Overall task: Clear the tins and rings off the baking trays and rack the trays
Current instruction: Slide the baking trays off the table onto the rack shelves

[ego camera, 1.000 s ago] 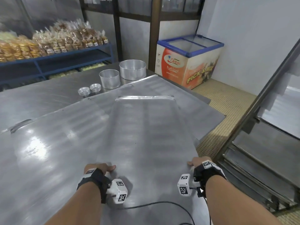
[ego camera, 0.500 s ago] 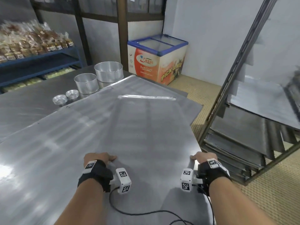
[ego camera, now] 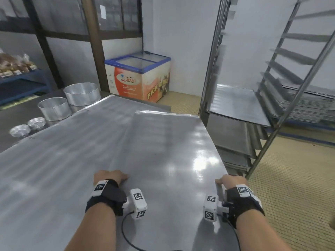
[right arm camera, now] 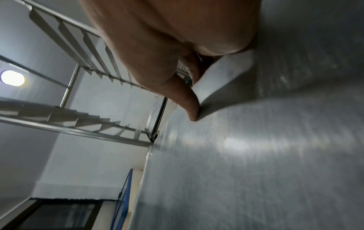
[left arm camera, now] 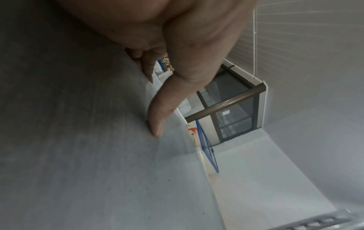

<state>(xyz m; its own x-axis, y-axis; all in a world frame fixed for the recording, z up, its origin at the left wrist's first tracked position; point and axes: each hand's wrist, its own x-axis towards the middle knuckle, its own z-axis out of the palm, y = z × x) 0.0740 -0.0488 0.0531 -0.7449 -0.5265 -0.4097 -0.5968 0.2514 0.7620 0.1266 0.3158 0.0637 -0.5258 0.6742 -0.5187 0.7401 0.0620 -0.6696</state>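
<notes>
A bare baking tray [ego camera: 168, 151] is held at its near end by both hands, one on each long edge. My left hand [ego camera: 110, 176] grips the left edge, thumb [left arm camera: 157, 118] pressed on top and fingers curled under. My right hand [ego camera: 230, 182] grips the right rim the same way, its thumb [right arm camera: 189, 101] on the tray [right arm camera: 256, 155]. The tray's far end reaches the front post of the metal rack [ego camera: 272, 87], which holds several trays [ego camera: 235, 104]. A second tray [ego camera: 54, 160] lies below to the left. Two large round tins [ego camera: 82, 93] [ego camera: 54, 107] and two small tins [ego camera: 36, 123] [ego camera: 20, 130] stand on the table.
A chest freezer [ego camera: 139, 77] stands against the back wall behind the table. A blue shelf [ego camera: 21, 86] with bagged bread is at far left. Tiled floor [ego camera: 290, 187] lies open to the right of the tray, in front of the rack.
The held tray has swung to the right, away from the tins, and its far end now sits close to the rack. Both hands keep the same hold on its edges.
</notes>
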